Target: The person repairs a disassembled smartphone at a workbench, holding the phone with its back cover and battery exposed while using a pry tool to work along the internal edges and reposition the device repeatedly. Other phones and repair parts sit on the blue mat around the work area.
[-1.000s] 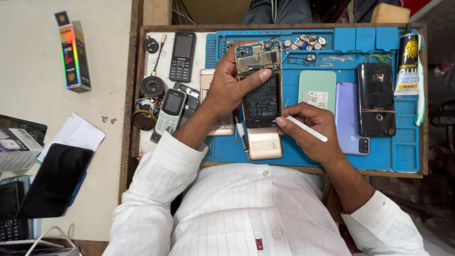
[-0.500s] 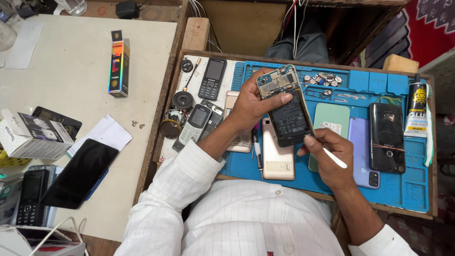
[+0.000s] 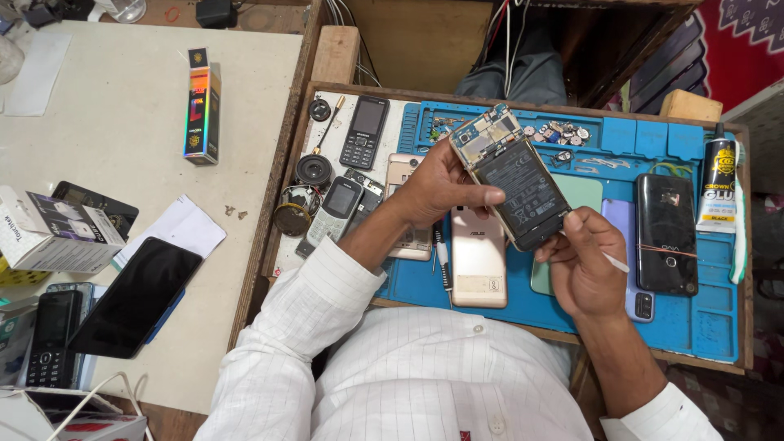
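My left hand (image 3: 437,189) grips an opened smartphone (image 3: 513,177) by its upper edge, back cover off, with the black battery and the circuit board showing. It is held tilted above the blue work mat (image 3: 621,306). My right hand (image 3: 586,265) touches the phone's lower corner with its fingertips and holds a thin white tool (image 3: 614,262) that sticks out to the right. A gold phone back cover (image 3: 478,261) lies on the mat just below the held phone.
On the mat lie a black phone (image 3: 666,233), a lilac phone (image 3: 633,286), a pale green cover (image 3: 584,194), small screws (image 3: 559,131) and a glue tube (image 3: 719,175). Keypad phones (image 3: 363,131) and round parts (image 3: 313,170) lie left. The pale table (image 3: 122,122) holds boxes and a black phone (image 3: 135,298).
The view has shifted, so the tray sits further right. Both hands have lifted the opened phone and tilted it; my right hand has closed in on its lower corner.
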The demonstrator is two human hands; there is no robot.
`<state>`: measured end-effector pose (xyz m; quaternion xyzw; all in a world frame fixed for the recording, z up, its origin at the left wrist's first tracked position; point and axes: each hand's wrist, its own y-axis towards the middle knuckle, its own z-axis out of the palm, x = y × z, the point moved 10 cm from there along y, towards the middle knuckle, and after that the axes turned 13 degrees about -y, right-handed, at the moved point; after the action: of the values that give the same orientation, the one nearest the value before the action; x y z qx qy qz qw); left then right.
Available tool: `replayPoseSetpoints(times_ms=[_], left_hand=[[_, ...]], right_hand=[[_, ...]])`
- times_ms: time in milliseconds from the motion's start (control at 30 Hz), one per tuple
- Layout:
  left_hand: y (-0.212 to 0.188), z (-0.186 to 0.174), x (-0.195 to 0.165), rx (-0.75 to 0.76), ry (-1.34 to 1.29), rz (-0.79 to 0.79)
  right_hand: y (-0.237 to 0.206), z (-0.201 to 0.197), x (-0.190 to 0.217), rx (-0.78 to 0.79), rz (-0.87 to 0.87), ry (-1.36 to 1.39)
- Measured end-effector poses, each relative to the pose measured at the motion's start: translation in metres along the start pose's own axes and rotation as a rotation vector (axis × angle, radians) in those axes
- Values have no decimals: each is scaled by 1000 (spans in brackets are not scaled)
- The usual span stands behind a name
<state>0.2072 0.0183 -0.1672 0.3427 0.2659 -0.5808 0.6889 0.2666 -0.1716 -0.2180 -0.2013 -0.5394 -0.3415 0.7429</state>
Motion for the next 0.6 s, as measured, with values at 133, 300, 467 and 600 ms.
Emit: replayPoseSetpoints(times_ms=[133,300,467,600], left_hand=[[-2,8,3,81,-130,-35],[-1,7,6,106,-196,-47],[2,-1,-6,152,-197,58],[6,-14,-7,85,-206,90]], right_hand=[[0,4,-3,68,41,115],[-1,10,-4,96,58,99],[-4,10,16,-43,-116,-240],[-22,16,60,-198,-431,-625]])
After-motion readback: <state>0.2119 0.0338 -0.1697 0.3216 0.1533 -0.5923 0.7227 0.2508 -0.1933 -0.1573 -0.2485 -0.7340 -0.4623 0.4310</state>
